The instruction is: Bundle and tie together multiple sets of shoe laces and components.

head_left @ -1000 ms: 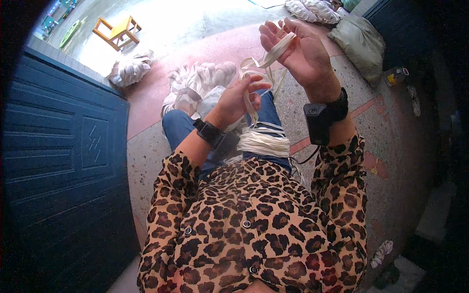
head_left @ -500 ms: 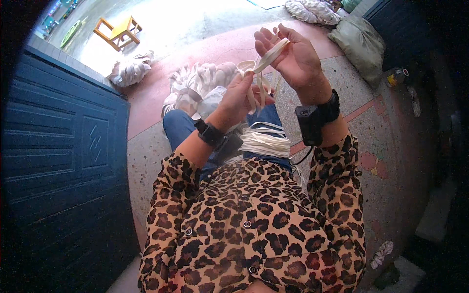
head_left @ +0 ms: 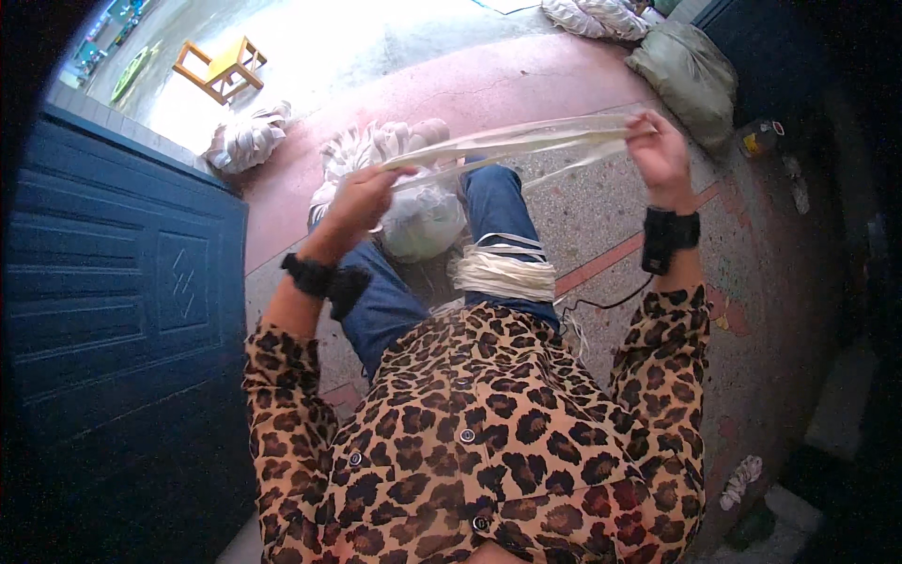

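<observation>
Your left hand [head_left: 366,195] is clenched on the pale strips [head_left: 503,145], your right hand [head_left: 660,160] is curled tight round them too, and they stretch, blurred, between both near your right knee [head_left: 492,188], while a bundle of white bands [head_left: 505,274] lies across your right thigh [head_left: 515,216]

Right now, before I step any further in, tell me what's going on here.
A person in a leopard-print shirt holds pale, flat strips stretched between the left hand and the right hand. The strips look blurred. A bundle of similar pale strips lies across the right leg of the person's jeans. Beyond the left hand is a heap of whitish bands.
</observation>
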The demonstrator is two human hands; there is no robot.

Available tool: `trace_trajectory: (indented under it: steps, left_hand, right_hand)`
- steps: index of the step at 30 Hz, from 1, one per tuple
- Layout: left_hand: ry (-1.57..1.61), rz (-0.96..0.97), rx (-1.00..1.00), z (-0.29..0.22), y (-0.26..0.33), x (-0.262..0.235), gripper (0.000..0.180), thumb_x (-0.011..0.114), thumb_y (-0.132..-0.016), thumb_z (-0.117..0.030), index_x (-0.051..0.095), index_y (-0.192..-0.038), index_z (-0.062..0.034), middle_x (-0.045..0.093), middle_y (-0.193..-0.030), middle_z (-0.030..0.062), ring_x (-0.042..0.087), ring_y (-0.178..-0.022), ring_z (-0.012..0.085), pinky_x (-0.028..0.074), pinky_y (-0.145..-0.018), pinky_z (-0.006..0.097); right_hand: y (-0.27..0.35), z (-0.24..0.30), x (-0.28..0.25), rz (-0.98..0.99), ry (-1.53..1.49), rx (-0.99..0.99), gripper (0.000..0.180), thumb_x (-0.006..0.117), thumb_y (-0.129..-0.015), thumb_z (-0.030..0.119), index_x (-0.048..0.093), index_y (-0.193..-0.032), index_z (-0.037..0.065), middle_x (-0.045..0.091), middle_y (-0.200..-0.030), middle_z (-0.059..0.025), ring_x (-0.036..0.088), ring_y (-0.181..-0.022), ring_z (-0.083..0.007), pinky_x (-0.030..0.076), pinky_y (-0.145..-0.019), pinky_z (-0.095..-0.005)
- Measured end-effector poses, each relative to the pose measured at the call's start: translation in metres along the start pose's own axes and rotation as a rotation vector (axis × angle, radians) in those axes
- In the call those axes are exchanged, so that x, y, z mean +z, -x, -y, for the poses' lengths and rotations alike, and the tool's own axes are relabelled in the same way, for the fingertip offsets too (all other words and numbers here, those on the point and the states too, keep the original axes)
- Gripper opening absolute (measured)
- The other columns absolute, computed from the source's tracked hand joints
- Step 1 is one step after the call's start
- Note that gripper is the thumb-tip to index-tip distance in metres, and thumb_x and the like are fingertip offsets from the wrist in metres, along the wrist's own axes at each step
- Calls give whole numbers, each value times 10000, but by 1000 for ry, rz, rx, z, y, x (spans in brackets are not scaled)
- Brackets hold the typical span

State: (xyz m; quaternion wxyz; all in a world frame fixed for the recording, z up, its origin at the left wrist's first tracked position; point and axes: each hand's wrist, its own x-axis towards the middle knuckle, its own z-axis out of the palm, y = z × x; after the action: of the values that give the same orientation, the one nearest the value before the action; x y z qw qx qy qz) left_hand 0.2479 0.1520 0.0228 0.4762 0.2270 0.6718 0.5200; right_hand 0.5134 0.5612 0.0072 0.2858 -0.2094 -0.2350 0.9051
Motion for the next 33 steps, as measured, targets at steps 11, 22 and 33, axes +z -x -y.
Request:
trace_trajectory:
  steps: [11, 22, 33]
  left_hand:
    - [-7, 253, -87, 30, 29, -104, 271, 614, -992, -336, 627, -919, -75, 401, -626, -110, 338, -496, 24, 263, -431, 211]
    - [-298, 450, -134, 77, -30, -6, 327, 526, -1035, -367, 660, -964, -78, 479, -704, -90, 420, -567, 39, 338, -484, 207]
    - [-362, 606, 127, 1, -23, 56, 399, 544, -1017, -369, 641, -995, 17, 554, -794, -25, 495, -736, 90, 430, -653, 268]
  right_hand:
    - [127, 150, -277, -718, 1006, -446, 174, 543, -975, 111, 610, -1061, -24, 644, -963, -101, 629, -901, -197, 535, -812, -337]
    - [290, 153, -393, -746, 2262, 266, 461, 608, -952, 364, 649, -1178, -36, 699, -1065, -180, 648, -1009, -332, 475, -947, -422]
    - [112, -157, 40, 616, 1344, 603, 367, 731, -856, 151, 650, -1179, -3, 680, -956, -40, 631, -879, -122, 519, -797, -279]
